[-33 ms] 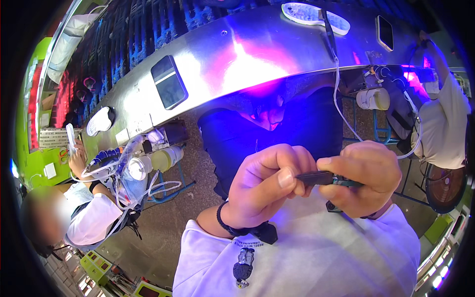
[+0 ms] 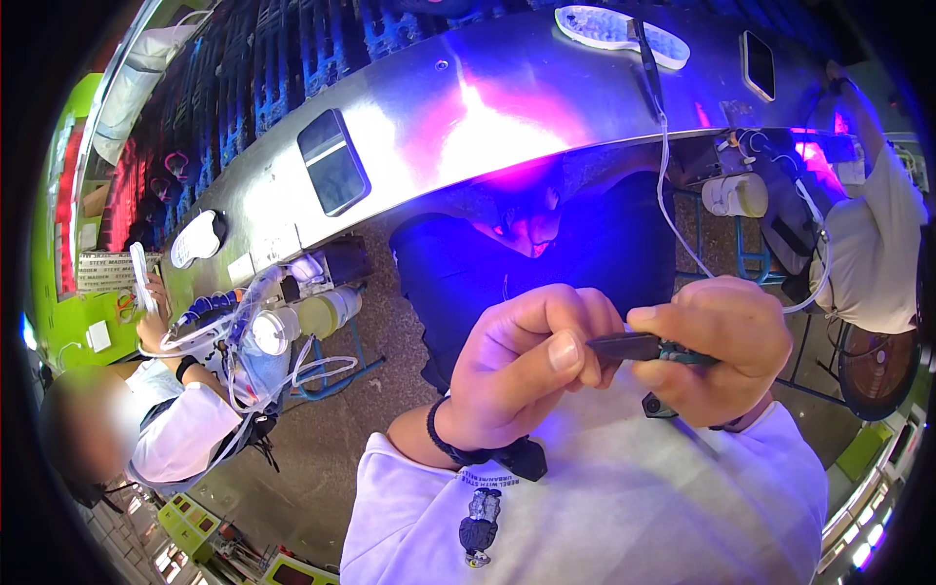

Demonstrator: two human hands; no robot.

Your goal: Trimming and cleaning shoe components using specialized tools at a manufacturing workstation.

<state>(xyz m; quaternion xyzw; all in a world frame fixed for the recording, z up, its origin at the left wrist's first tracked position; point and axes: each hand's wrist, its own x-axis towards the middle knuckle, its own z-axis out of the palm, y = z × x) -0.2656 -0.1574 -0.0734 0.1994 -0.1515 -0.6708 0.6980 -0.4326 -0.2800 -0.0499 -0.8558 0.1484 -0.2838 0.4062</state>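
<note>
Both my hands are raised close together in front of my white shirt. Between the thumb and fingers of my right hand point(image 2: 717, 346) is a small dark piece point(image 2: 626, 346), flat and blade-like at one end, with a dark teal part partly covered by the fingers. Its flat end reaches the fingertips of my left hand point(image 2: 536, 351), which are pinched together. What lies inside that pinch is hidden. On the far bench, a white shoe sole point(image 2: 595, 26) rests with a black brush point(image 2: 643, 57) across it, joined to a pale tube point(image 2: 665, 161).
The curved metal bench point(image 2: 409, 185) carries a phone point(image 2: 758, 66), a dark glassy rectangle point(image 2: 333, 161) and another white sole point(image 2: 197, 239). Cream containers point(image 2: 736, 195) stand beyond my right hand, and others point(image 2: 330, 312) at left. Co-workers sit on both sides point(image 2: 190, 429), point(image 2: 873, 244).
The small dark piece has tilted slightly between my fingers and shows a narrower face. My right fingers have shifted a little; my left hand stays put.
</note>
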